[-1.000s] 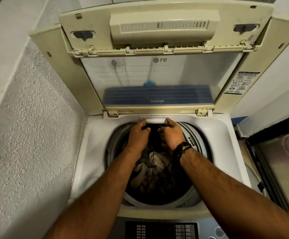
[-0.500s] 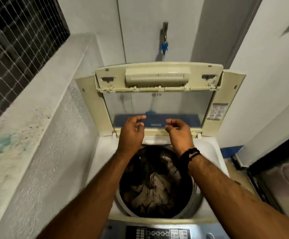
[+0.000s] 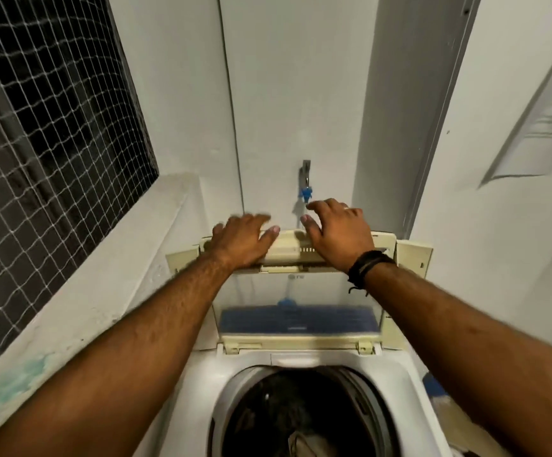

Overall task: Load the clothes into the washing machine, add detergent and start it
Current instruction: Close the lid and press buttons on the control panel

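Note:
The top-loading washing machine (image 3: 396, 367) stands open, its folded cream lid (image 3: 301, 293) upright against the wall. Dark and beige clothes (image 3: 304, 437) lie in the drum at the bottom of the view. My left hand (image 3: 240, 240) is on the lid's top edge, fingers curled over it and thumb on the front. My right hand (image 3: 338, 234) covers the top edge beside it, with the fingers spread and lifted above the lid. A black band is on my right wrist. No detergent is in view.
A tap with a blue fitting (image 3: 306, 191) juts from the wall just behind the lid. A concrete ledge (image 3: 80, 291) under a netted window (image 3: 43, 153) runs along the left. A white wall closes in on the right.
Both hands came up out of the drum, passed the lid's glass and reached its top edge. The view tilted up, so the control panel dropped out of sight.

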